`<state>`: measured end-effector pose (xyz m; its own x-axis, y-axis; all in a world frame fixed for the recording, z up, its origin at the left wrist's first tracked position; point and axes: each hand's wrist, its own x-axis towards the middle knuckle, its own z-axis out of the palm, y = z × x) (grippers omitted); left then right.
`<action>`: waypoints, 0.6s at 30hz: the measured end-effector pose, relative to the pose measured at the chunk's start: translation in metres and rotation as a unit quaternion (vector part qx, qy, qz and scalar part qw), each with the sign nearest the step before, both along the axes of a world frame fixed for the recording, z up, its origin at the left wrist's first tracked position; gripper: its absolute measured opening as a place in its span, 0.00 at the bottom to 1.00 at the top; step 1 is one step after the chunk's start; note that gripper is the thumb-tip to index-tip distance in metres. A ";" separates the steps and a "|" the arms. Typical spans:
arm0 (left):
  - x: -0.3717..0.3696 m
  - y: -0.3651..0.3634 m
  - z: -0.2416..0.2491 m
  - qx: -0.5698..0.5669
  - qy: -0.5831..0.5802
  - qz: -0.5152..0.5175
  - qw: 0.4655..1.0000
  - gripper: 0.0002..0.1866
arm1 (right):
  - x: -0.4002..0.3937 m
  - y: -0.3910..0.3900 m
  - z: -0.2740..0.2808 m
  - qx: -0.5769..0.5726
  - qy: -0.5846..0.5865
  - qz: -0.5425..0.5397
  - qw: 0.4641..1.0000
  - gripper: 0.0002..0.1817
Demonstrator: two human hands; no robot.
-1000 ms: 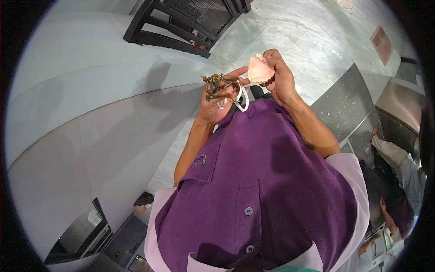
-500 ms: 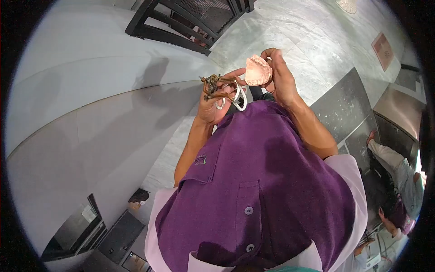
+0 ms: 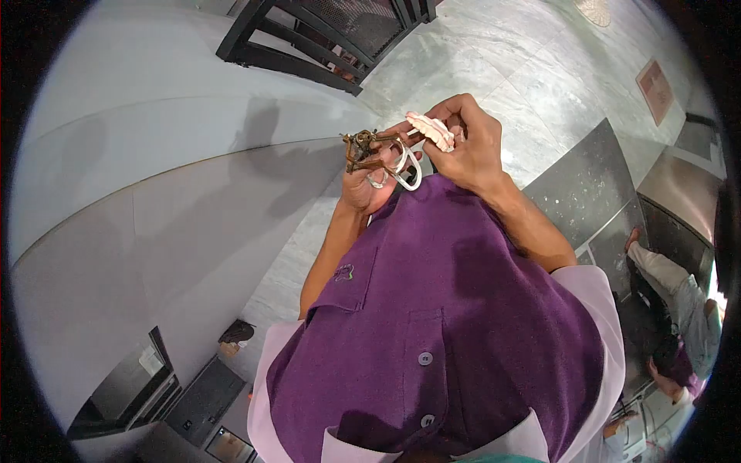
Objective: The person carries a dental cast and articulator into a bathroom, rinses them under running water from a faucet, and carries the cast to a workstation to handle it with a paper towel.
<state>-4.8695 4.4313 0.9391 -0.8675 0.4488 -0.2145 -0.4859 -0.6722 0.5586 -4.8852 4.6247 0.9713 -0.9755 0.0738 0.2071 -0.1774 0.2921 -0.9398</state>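
Observation:
My left hand [image 3: 361, 185] is closed around a brass-coloured dental articulator [image 3: 361, 148], whose hinge end points left. White loops [image 3: 409, 171] stick out from its right side, over my palm. Just to the right, my right hand [image 3: 472, 150] grips a pale pink dental cast [image 3: 431, 130] between thumb and fingers. The cast is turned edge-on, its row of teeth along the side. It sits close beside the articulator and the fingertips of my left hand. My fingers partly hide its far end.
A grey wall [image 3: 193, 193] runs along the left. Ahead stands a black metal frame with mesh [image 3: 309, 46] on the marbled floor [image 3: 494, 62]. At right is a dark speckled panel [image 3: 587, 177], with another person [image 3: 679, 301] beyond it. A dark cabinet [image 3: 204, 401] stands lower left.
My right hand has rotated the cast from its inner face showing to edge-on, the wrist bending and fingers curling over it. My left hand and the articulator have barely moved.

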 end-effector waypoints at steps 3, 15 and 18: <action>-0.003 0.000 0.005 -0.024 -0.010 -0.012 1.000 0.27 | -0.002 0.000 -0.004 0.020 0.106 -0.010 0.994 0.16; -0.003 0.005 0.009 0.002 -0.040 0.001 0.999 0.24 | -0.003 0.002 -0.004 0.033 0.205 -0.032 0.978 0.18; -0.003 0.005 0.010 0.000 -0.048 0.005 0.999 0.25 | -0.005 0.004 -0.012 0.028 0.246 -0.027 0.969 0.20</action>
<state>-4.8725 4.4367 0.9489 -0.8469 0.4408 -0.2973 -0.5312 -0.6771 0.5092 -4.8904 4.6292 0.9597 -0.7532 0.0962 0.6508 -0.5826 0.3619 -0.7278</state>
